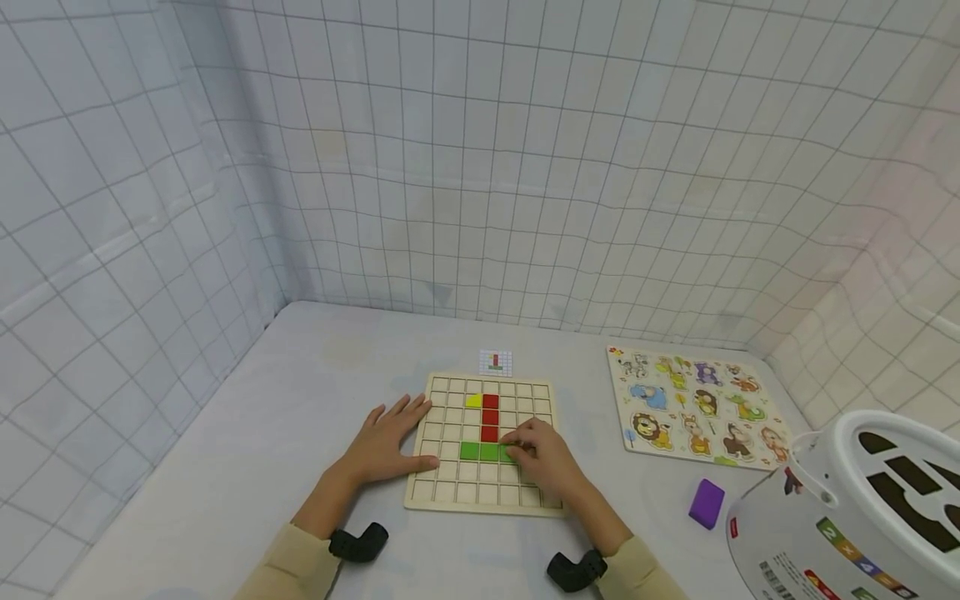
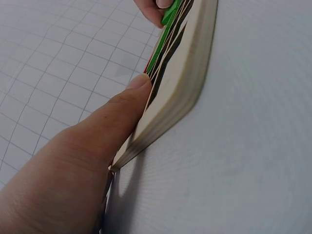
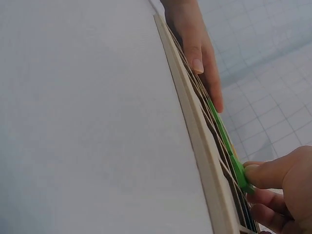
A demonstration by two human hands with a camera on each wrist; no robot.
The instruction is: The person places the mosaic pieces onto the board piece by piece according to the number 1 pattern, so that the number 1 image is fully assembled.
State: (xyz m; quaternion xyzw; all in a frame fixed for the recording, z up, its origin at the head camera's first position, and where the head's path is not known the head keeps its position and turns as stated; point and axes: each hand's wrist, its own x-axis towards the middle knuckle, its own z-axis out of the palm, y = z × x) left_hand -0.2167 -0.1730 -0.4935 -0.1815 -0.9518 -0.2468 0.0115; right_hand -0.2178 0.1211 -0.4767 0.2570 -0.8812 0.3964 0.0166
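A wooden grid board (image 1: 446,493) lies flat on the white table. My left hand (image 1: 386,442) rests along its left edge with fingers spread, thumb on the grid. On the board, three red square tiles (image 1: 490,417) form a column, with a yellow tile (image 1: 474,401) with a slanted side left of the top one. Below them runs a row of green tiles (image 1: 478,451). My right hand (image 1: 551,458) pinches the green tile (image 3: 247,185) at the row's right end between thumb and fingers; the fingers partly cover it in the head view.
Just behind the board lies a small pattern card (image 1: 496,363) with a similar coloured figure. At the right are an animal puzzle board (image 1: 701,408), a purple block (image 1: 707,504) and a white lidded bucket (image 1: 810,533). Grid-patterned cloth walls (image 1: 480,167) surround the table.
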